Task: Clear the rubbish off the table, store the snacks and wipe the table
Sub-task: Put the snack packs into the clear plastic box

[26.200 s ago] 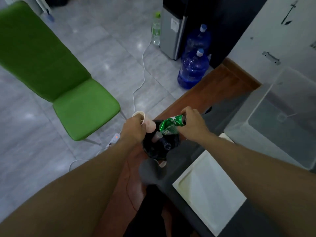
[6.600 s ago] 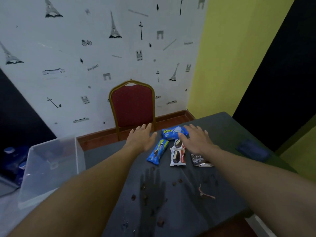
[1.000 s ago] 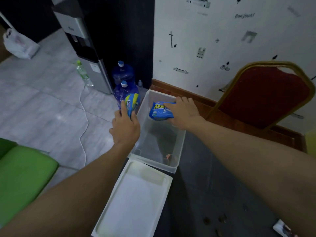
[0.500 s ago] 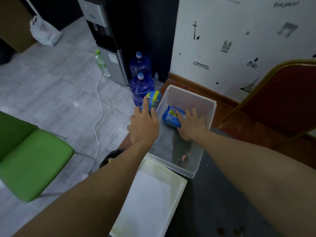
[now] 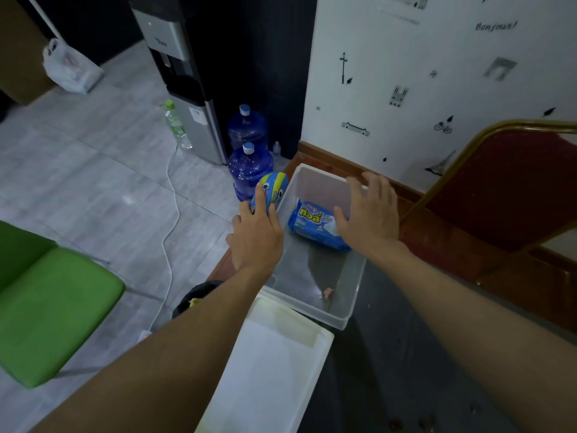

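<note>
Two snack packs show. Left grip (image 5: 254, 237) is curled round a blue packet (image 5: 272, 189) w/ cartoon eyes, holding it upright just over the left rim of the clear tub (image 5: 343, 317), not yet inside. Right grip (image 5: 368, 214) hangs over the tub, fingers spread & relaxed, holding nothing; can't tell if the thumb touches the blue biscuit pack (image 5: 310, 220) lying in the tub's far end. A small pink scrap (image 5: 327, 292) sits on the tub floor nr the near wall. Tub stands at the far left corner of the dark surface (image 5: 406, 370); a white lid (image 5: 271, 370) lies just beside it along the left edge. Crumbs (image 5: 395, 425) dot the near edge.
</note>
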